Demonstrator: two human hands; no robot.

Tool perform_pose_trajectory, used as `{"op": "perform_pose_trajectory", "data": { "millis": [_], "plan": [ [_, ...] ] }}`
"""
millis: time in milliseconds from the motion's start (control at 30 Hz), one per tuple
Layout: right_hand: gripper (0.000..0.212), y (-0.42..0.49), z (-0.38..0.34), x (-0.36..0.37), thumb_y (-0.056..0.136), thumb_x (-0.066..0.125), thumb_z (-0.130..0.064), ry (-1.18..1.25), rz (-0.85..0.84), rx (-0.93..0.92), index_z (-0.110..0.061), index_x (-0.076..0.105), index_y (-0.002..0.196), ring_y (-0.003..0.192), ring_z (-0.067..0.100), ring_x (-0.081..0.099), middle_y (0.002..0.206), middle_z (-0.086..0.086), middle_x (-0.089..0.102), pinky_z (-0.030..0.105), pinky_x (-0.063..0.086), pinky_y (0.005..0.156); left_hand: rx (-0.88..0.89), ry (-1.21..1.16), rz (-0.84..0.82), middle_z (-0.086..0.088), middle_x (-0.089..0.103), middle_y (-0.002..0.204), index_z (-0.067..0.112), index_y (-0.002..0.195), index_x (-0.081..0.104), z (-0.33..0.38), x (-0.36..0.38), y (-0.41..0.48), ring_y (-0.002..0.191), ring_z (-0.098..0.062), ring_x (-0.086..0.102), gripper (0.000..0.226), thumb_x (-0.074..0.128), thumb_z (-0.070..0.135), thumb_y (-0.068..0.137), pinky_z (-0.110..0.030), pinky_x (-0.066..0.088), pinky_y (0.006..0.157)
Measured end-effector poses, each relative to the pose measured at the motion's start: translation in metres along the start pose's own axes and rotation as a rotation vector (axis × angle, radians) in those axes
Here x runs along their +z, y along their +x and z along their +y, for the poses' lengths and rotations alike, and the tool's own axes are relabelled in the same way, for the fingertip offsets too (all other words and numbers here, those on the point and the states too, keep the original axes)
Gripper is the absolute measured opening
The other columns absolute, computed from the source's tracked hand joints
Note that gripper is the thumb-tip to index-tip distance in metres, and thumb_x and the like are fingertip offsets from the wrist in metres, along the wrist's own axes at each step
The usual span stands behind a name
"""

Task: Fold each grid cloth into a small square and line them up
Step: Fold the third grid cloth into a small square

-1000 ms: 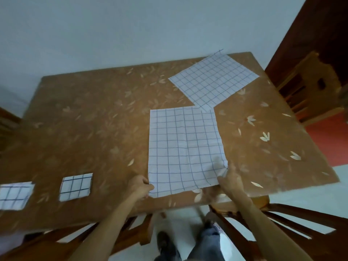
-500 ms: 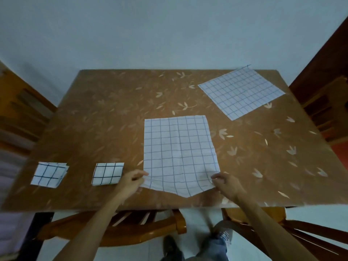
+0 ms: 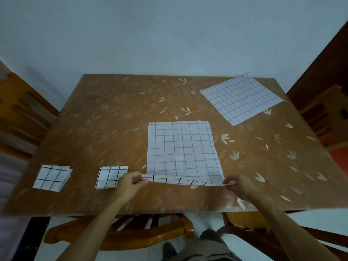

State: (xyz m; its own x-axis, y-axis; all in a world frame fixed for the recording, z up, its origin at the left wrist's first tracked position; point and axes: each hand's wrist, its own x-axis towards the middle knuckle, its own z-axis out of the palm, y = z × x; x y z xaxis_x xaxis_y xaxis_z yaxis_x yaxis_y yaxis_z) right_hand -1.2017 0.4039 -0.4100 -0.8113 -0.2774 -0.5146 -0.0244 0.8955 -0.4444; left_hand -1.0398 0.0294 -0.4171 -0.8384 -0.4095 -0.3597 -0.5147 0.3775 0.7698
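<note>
A white grid cloth (image 3: 180, 147) lies spread in the middle of the brown table (image 3: 113, 119). Its near edge is lifted off the table and turned up. My left hand (image 3: 130, 183) pinches the near left corner and my right hand (image 3: 239, 185) pinches the near right corner. Two small folded grid squares lie in a row to the left: one (image 3: 111, 176) just beside my left hand, another (image 3: 52, 177) further left. A second unfolded grid cloth (image 3: 241, 98) lies flat at the far right corner of the table.
Wooden chairs stand at the left (image 3: 22, 117), at the right (image 3: 323, 113) and under the near table edge (image 3: 131, 234). A pale wall runs behind the table. My legs and a shoe show below the near edge.
The view swung left and steadied. My hands went from holding the near corners flat to lifting the near edge, which now curls up off the table.
</note>
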Motion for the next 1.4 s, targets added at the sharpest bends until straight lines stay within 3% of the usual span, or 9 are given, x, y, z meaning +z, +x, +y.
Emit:
{"op": "perform_pose_trajectory", "data": {
  "millis": [167,333,467,667,900,1000,1167,1300,1400],
  "plan": [
    [0.016,0.024,-0.012,-0.027,0.089,0.069,-0.031,-0.048,0.081,-0.059,-0.018,0.075,0.098,0.087,0.009,0.061,0.102,-0.001,0.072,0.024,0.045,0.074,-0.032,-0.06,0.012,0.003,0.069,0.101,0.019,0.1,0.071,0.012,-0.004,0.021,0.094,-0.01,0.064,0.017,0.076,0.027,0.086,-0.02,0.048,0.069],
    [0.025,0.064,-0.042,-0.054,0.092,0.066,-0.028,0.082,0.135,-0.075,-0.014,0.071,0.112,0.091,0.019,0.063,0.102,0.003,0.069,0.027,0.044,0.075,-0.088,-0.134,0.08,-0.003,0.065,0.085,0.014,0.098,0.066,0.039,-0.009,0.067,0.07,-0.015,0.062,0.011,0.071,0.021,0.091,-0.025,0.051,0.056],
    [0.018,0.117,-0.063,-0.071,0.093,0.065,-0.025,0.141,0.121,-0.12,-0.017,0.068,0.109,0.091,0.019,0.061,0.092,-0.009,0.065,0.026,0.043,0.071,-0.102,-0.179,0.158,-0.011,0.061,0.072,0.004,0.09,0.063,0.066,-0.004,0.117,0.046,-0.004,0.054,0.007,0.065,0.009,0.094,-0.016,0.043,0.043],
    [0.029,0.217,-0.08,-0.078,0.095,0.063,-0.026,0.129,0.105,-0.072,-0.008,0.064,0.117,0.09,0.023,0.061,0.11,0.011,0.071,0.027,0.041,0.073,-0.168,-0.086,0.223,-0.017,0.062,0.068,-0.008,0.084,0.064,0.075,0.011,0.208,0.051,-0.01,0.056,0.019,0.066,0.009,0.093,-0.021,0.044,0.053],
    [0.036,0.305,-0.078,-0.068,0.095,0.06,-0.031,0.082,0.088,0.002,-0.008,0.059,0.123,0.099,0.03,0.062,0.107,0.013,0.067,0.029,0.039,0.075,-0.275,0.034,0.223,-0.008,0.072,0.088,0.013,0.091,0.07,0.047,0.024,0.287,0.082,-0.025,0.07,0.013,0.067,0.026,0.09,-0.048,0.059,0.079],
    [0.03,0.32,-0.075,-0.064,0.095,0.061,-0.033,0.114,0.101,0.019,-0.01,0.063,0.114,0.094,0.03,0.064,0.096,0.008,0.067,0.033,0.045,0.074,-0.312,0.094,0.249,-0.005,0.07,0.093,0.014,0.095,0.068,0.046,0.03,0.295,0.088,-0.025,0.069,0.011,0.068,0.025,0.091,-0.043,0.057,0.082],
    [0.027,0.321,-0.065,-0.055,0.091,0.064,-0.043,0.27,0.212,0.037,-0.018,0.062,0.101,0.079,0.019,0.064,0.082,-0.003,0.065,0.037,0.052,0.074,-0.232,0.117,0.335,-0.001,0.068,0.087,0.006,0.1,0.069,0.054,0.035,0.295,0.078,-0.018,0.065,0.018,0.071,0.021,0.09,-0.025,0.046,0.063],
    [0.036,0.304,-0.063,-0.052,0.091,0.064,-0.047,0.448,0.238,0.078,-0.018,0.058,0.111,0.081,0.008,0.062,0.087,-0.01,0.064,0.036,0.051,0.076,-0.262,-0.009,0.404,0.006,0.064,0.091,0.014,0.107,0.058,0.066,0.039,0.268,0.077,0.0,0.057,0.024,0.068,0.029,0.092,-0.013,0.04,0.061],
    [0.038,0.283,-0.051,-0.048,0.09,0.065,-0.047,0.463,0.238,0.111,-0.019,0.055,0.114,0.082,0.013,0.063,0.088,-0.008,0.064,0.037,0.052,0.075,-0.269,-0.002,0.391,0.006,0.062,0.089,0.014,0.106,0.056,0.061,0.041,0.234,0.077,0.0,0.056,0.027,0.066,0.036,0.093,-0.013,0.039,0.06]
  ]
}}
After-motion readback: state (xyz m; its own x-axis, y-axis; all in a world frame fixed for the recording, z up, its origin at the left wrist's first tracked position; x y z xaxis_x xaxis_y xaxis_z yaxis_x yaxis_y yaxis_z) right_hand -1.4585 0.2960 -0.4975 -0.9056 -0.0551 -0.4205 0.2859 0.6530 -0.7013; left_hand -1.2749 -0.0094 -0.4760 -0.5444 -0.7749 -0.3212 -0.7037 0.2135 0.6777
